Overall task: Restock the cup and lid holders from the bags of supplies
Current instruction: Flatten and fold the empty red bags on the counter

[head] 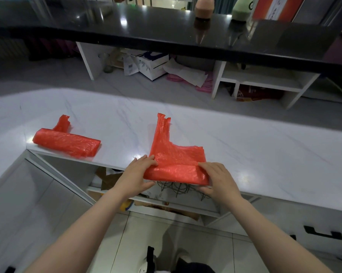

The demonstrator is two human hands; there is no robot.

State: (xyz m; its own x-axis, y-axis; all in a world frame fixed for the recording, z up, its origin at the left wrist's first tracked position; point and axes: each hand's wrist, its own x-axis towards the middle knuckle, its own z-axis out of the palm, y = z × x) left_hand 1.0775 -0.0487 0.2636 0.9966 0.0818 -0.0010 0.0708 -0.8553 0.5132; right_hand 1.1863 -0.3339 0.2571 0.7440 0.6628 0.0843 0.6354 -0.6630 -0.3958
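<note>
left hand (139,175) on the left end of a red bag (176,164), fingers laid over the top, thumb tucked under – curled round the folded edge. right hand (215,179) on the right end of the same bag, fingers on top, thumb below, pinching the fold. hands apart, one at each end. red bag at the near edge of the white counter (245,146), bottom part rolled over, one long handle pointing away across the counter. second red bag (67,142) on the same counter, well to the left of the held bag, rolled up, handle sticking out – touched by no hand. wire rack (178,187) just under the counter edge, below the held bag.
</note>
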